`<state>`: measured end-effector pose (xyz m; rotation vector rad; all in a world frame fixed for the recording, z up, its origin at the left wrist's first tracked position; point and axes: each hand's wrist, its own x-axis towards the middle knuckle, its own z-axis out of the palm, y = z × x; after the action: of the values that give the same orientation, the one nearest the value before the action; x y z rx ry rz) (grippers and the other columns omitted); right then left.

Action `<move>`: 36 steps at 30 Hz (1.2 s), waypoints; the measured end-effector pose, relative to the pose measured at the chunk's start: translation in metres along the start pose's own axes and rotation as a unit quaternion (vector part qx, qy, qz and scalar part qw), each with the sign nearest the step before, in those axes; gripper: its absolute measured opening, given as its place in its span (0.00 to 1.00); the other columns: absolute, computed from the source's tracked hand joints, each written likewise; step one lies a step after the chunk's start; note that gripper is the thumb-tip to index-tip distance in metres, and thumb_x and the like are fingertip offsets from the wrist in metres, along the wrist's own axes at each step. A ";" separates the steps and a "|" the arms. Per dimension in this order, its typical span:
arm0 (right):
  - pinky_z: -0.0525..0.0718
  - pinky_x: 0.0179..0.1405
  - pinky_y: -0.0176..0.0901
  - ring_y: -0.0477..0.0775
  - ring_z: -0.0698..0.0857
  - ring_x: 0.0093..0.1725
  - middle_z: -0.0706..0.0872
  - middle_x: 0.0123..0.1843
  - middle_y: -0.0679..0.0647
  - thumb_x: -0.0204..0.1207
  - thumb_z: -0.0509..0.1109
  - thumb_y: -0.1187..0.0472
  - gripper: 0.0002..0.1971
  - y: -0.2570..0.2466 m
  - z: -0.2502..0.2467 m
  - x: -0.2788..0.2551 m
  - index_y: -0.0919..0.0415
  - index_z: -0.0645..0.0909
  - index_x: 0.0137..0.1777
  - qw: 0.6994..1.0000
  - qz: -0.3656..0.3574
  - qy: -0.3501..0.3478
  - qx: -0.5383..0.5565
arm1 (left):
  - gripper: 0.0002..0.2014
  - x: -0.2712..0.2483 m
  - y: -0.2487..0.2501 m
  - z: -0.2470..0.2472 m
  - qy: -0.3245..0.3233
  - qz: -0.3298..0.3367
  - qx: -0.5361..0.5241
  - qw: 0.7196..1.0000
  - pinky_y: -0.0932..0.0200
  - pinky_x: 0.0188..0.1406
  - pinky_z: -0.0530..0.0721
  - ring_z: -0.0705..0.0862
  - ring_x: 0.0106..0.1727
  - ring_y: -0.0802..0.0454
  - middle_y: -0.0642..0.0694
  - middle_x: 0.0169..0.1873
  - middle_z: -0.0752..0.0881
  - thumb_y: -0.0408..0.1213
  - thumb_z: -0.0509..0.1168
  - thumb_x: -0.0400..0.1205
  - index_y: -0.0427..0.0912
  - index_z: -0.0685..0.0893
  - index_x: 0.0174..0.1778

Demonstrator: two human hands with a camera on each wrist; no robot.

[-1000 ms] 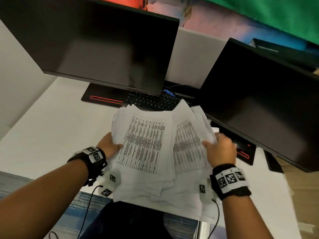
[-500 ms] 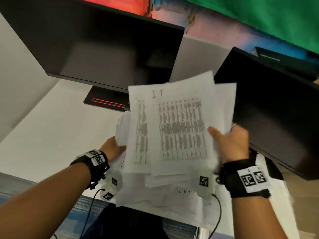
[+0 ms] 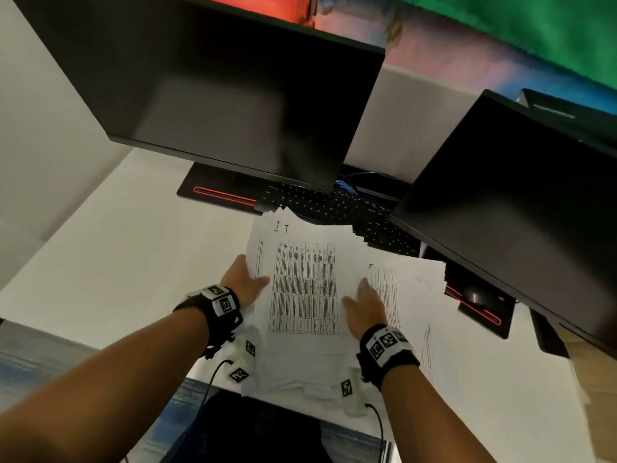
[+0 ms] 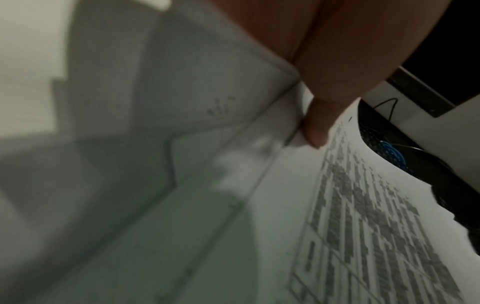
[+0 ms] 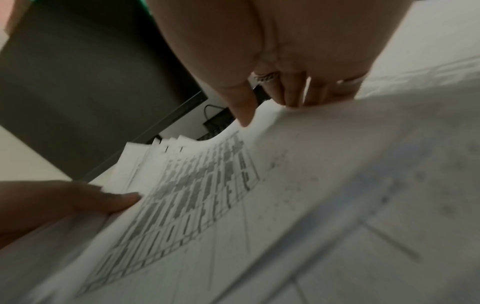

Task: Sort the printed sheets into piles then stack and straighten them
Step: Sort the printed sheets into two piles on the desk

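since half a second ago the raised printed sheets point(image 3: 302, 289) have come down flat onto the worktop point(image 3: 110, 262), mid-frame. left hand point(image 3: 245, 284) pinches their left edge; right hand point(image 3: 365, 304) presses flat, fingers relaxed, likely steadying them. beyond, keyboard point(image 3: 334, 205), then monitors point(image 3: 217, 88).

A plain white desk top point(image 3: 110, 248) carries a loose heap of white printed sheets with dark tables point(image 3: 303, 289) at its near edge. Beyond the heap lies a black keyboard point(image 3: 334, 203), partly covered by paper, beside two flat black monitor bases with red stripes point(image 3: 220, 195), point(image 3: 480, 315).
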<state>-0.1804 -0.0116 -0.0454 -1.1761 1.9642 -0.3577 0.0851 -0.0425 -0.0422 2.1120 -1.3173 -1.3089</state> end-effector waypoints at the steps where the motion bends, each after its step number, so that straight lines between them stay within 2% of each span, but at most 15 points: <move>1: 0.66 0.82 0.58 0.62 0.64 0.84 0.63 0.86 0.58 0.82 0.69 0.55 0.39 0.001 0.003 -0.001 0.62 0.52 0.87 1.000 -0.005 -0.015 0.010 | 0.22 -0.006 0.006 -0.001 0.016 0.009 0.007 1.000 0.49 0.46 0.85 0.88 0.52 0.40 0.41 0.53 0.88 0.42 0.72 0.78 0.38 0.77 0.65; 4: 0.65 0.83 0.59 0.61 0.61 0.86 0.60 0.88 0.59 0.73 0.79 0.48 0.53 0.005 -0.003 -0.002 0.59 0.48 0.88 0.998 0.002 0.001 0.062 | 0.22 -0.023 0.020 -0.013 0.024 0.054 -0.055 0.997 0.43 0.60 0.85 0.87 0.59 0.42 0.43 0.60 0.88 0.35 0.72 0.80 0.40 0.77 0.70; 7: 0.68 0.81 0.59 0.59 0.65 0.84 0.63 0.86 0.55 0.62 0.87 0.50 0.59 -0.007 -0.029 -0.007 0.54 0.52 0.88 0.986 -0.017 0.023 0.164 | 0.20 -0.040 0.029 -0.043 0.012 0.114 -0.160 0.980 0.41 0.63 0.86 0.89 0.59 0.48 0.47 0.59 0.90 0.33 0.72 0.80 0.44 0.80 0.69; 10: 0.80 0.72 0.60 0.56 0.83 0.71 0.81 0.75 0.53 0.62 0.87 0.60 0.50 -0.047 -0.061 -0.026 0.53 0.65 0.83 0.947 -0.062 -0.012 0.316 | 0.19 -0.065 0.055 -0.074 0.012 0.181 -0.208 0.961 0.47 0.63 0.86 0.90 0.58 0.52 0.48 0.58 0.91 0.32 0.71 0.81 0.42 0.83 0.69; 12: 0.89 0.59 0.61 0.53 0.92 0.54 0.93 0.56 0.52 0.63 0.85 0.63 0.32 -0.078 -0.080 -0.039 0.57 0.80 0.68 0.929 -0.100 -0.019 0.356 | 0.17 -0.076 0.071 -0.092 0.028 0.211 -0.226 0.950 0.48 0.62 0.86 0.91 0.57 0.52 0.49 0.57 0.92 0.33 0.71 0.81 0.42 0.84 0.67; 14: 0.92 0.47 0.60 0.56 0.94 0.44 0.94 0.46 0.57 0.64 0.85 0.64 0.18 -0.103 -0.094 -0.052 0.65 0.86 0.53 0.925 -0.160 0.030 0.343 | 0.16 -0.084 0.082 -0.107 0.061 0.252 -0.228 0.939 0.46 0.61 0.86 0.91 0.56 0.51 0.49 0.55 0.92 0.35 0.72 0.81 0.40 0.85 0.65; 16: 0.93 0.43 0.59 0.63 0.93 0.45 0.93 0.47 0.63 0.63 0.85 0.67 0.20 -0.119 -0.098 -0.062 0.74 0.85 0.53 0.899 -0.213 0.053 0.378 | 0.21 -0.087 0.088 -0.116 0.077 0.288 -0.241 0.923 0.45 0.62 0.85 0.90 0.59 0.49 0.47 0.58 0.91 0.40 0.74 0.79 0.39 0.83 0.67; 18: 0.93 0.42 0.48 0.57 0.94 0.47 0.93 0.50 0.59 0.63 0.84 0.74 0.22 -0.125 -0.092 -0.066 0.72 0.85 0.57 0.879 -0.239 0.044 0.410 | 0.29 -0.083 0.084 -0.117 0.069 0.303 -0.244 0.919 0.46 0.64 0.84 0.88 0.64 0.48 0.46 0.63 0.89 0.44 0.77 0.74 0.40 0.80 0.71; 22: 0.92 0.45 0.46 0.52 0.91 0.53 0.90 0.56 0.55 0.59 0.85 0.77 0.36 -0.114 -0.063 -0.057 0.60 0.80 0.69 0.891 -0.207 0.014 0.403 | 0.41 -0.067 0.055 -0.100 0.065 0.260 -0.228 0.936 0.40 0.66 0.84 0.86 0.67 0.47 0.44 0.65 0.86 0.44 0.84 0.68 0.39 0.74 0.74; 24: 0.93 0.45 0.47 0.49 0.91 0.50 0.90 0.54 0.52 0.60 0.85 0.76 0.34 -0.108 -0.049 -0.054 0.56 0.80 0.65 0.904 -0.173 0.016 0.391 | 0.40 -0.061 0.043 -0.090 0.069 0.230 -0.234 0.942 0.44 0.63 0.86 0.87 0.64 0.50 0.47 0.63 0.88 0.47 0.85 0.66 0.44 0.75 0.73; 25: 0.93 0.46 0.49 0.47 0.91 0.48 0.90 0.52 0.51 0.60 0.86 0.74 0.29 -0.106 -0.043 -0.053 0.54 0.81 0.59 0.913 -0.159 0.019 0.376 | 0.37 -0.059 0.039 -0.087 0.079 0.215 -0.234 0.945 0.49 0.60 0.87 0.89 0.61 0.53 0.50 0.60 0.89 0.47 0.84 0.66 0.46 0.77 0.70; 27: 0.93 0.48 0.52 0.49 0.92 0.48 0.92 0.49 0.49 0.62 0.86 0.69 0.22 -0.102 -0.035 -0.051 0.51 0.83 0.51 0.924 -0.149 0.011 0.352 | 0.24 -0.058 0.041 -0.085 0.112 0.198 -0.216 0.949 0.63 0.47 0.89 0.91 0.47 0.63 0.57 0.45 0.93 0.42 0.83 0.68 0.48 0.84 0.57; 29: 0.92 0.46 0.53 0.56 0.93 0.49 0.93 0.46 0.51 0.63 0.86 0.67 0.17 -0.105 -0.034 -0.052 0.51 0.86 0.47 0.922 -0.145 0.018 0.358 | 0.14 -0.058 0.045 -0.089 0.118 0.202 -0.216 0.948 0.67 0.38 0.89 0.92 0.38 0.64 0.61 0.34 0.93 0.37 0.82 0.68 0.50 0.88 0.46; 33: 0.93 0.42 0.49 0.55 0.94 0.45 0.94 0.45 0.56 0.63 0.85 0.70 0.16 -0.113 -0.046 -0.055 0.63 0.88 0.51 0.898 -0.170 0.038 0.403 | 0.16 -0.055 0.046 -0.103 0.103 0.237 -0.276 0.926 0.60 0.44 0.90 0.93 0.48 0.52 0.50 0.47 0.94 0.38 0.81 0.68 0.48 0.90 0.51; 36: 0.92 0.38 0.43 0.51 0.94 0.43 0.94 0.44 0.54 0.62 0.87 0.67 0.19 -0.109 -0.040 -0.054 0.64 0.88 0.53 0.925 -0.176 0.023 0.335 | 0.29 -0.044 0.026 -0.094 0.049 0.237 -0.253 0.937 0.62 0.45 0.88 0.92 0.46 0.55 0.49 0.46 0.93 0.56 0.83 0.63 0.47 0.89 0.57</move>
<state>-0.1309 -0.0298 0.0713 -1.0462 1.4576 -1.1495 0.1428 -0.0363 0.0481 1.3852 -1.1848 -1.1551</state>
